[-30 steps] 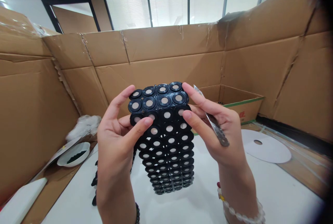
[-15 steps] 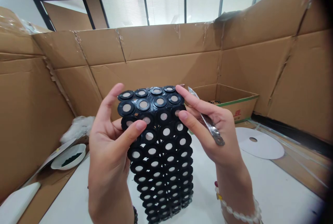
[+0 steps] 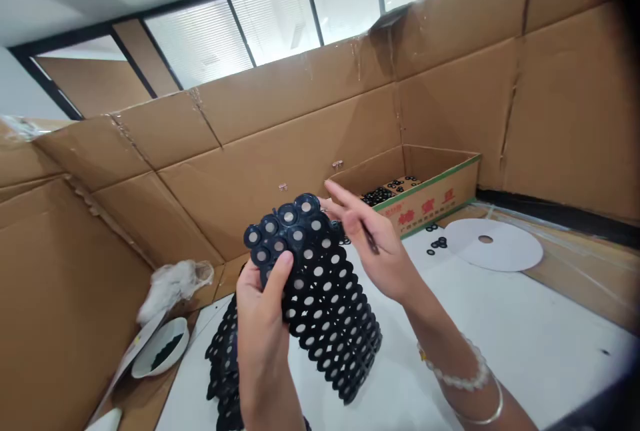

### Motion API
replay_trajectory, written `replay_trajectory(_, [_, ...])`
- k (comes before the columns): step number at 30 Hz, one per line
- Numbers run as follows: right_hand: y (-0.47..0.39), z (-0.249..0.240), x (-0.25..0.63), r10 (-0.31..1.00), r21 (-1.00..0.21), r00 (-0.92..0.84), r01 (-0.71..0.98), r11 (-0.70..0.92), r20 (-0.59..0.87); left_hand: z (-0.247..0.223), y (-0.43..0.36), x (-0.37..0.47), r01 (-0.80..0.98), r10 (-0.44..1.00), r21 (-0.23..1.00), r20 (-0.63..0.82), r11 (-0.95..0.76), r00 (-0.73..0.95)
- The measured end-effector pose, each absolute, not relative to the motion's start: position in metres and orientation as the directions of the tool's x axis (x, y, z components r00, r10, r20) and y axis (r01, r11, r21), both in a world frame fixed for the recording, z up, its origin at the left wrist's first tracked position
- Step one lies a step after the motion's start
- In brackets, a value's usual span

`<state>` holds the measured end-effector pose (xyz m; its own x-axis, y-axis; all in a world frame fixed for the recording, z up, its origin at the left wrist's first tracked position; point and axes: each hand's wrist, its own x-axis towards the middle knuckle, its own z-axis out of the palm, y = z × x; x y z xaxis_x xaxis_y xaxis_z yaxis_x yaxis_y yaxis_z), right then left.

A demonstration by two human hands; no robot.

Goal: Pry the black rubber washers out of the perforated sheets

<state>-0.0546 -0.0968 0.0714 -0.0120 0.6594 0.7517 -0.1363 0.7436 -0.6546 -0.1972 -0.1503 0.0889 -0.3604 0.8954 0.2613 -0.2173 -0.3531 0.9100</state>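
A long flexible sheet of joined black rings with pale centres (image 3: 317, 297) hangs down onto the white table and folds back at the lower left. My left hand (image 3: 267, 314) pinches its upper left part, thumb on the front. My right hand (image 3: 370, 234) is just right of the sheet's top edge, forefinger stretched out and the metal blade tool (image 3: 370, 239) held against the palm, mostly hidden by the fingers. Whether the right fingertips touch the sheet is hard to tell.
An open cardboard box (image 3: 430, 201) with loose black rings stands behind on the right. Several rings and a white disc (image 3: 493, 244) lie near it. At left are a white bowl (image 3: 160, 347) and crumpled plastic (image 3: 175, 284). Cardboard walls (image 3: 280, 137) surround the table.
The view has tilted and shifted. My right hand has come off the sheet's upper right part, and its tool has turned within the fingers. The sheet is now slanted, with its folded part showing at left.
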Motion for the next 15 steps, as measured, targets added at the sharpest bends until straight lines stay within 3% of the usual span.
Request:
replay_trajectory(5, [-0.105,0.062,-0.056,0.561,-0.564,0.215,-0.054,0.824,0.799,0.084,-0.138,-0.199,-0.281,0.894,0.909,0.174,-0.307,-0.413])
replay_trajectory(10, [-0.123,0.057,-0.072,0.490,-0.498,-0.086,-0.166,0.851,0.867,0.085,-0.135,-0.199,-0.373,0.902,0.891,0.086,-0.259,-0.423])
replay_trajectory(15, [-0.113,0.060,-0.081,0.320,-0.335,-0.185,-0.052,0.941,0.929,0.089,-0.135,-0.196,-0.476,0.834,0.824,-0.007,-0.308,-0.551])
